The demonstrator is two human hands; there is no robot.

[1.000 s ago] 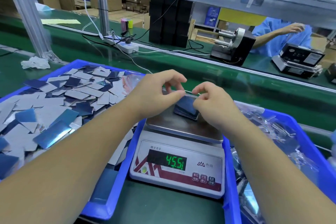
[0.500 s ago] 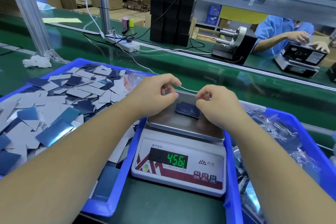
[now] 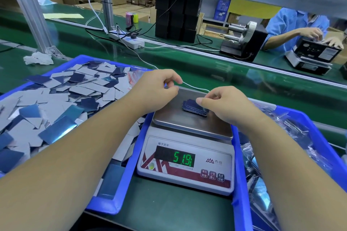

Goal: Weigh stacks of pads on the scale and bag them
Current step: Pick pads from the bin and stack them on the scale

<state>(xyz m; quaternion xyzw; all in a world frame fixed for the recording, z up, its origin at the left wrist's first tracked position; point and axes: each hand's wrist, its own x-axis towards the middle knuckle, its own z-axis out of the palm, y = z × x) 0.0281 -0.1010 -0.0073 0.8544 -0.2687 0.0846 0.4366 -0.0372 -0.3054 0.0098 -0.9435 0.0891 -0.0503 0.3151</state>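
With loose pads (image 3: 56, 99) waiting in our left bin (image 3: 105, 210), our curled left hand (image 3: 157, 88) should stay clear while the right hand (image 3: 223, 107) pinches the stack (image 3: 191, 108) on the scale (image 3: 187, 155), touching lightly so 51.9 settles.

Scale (image 3: 185, 157) w/ brushed-metal pan, glossy plastic bins (image 3: 112, 206) (blue).
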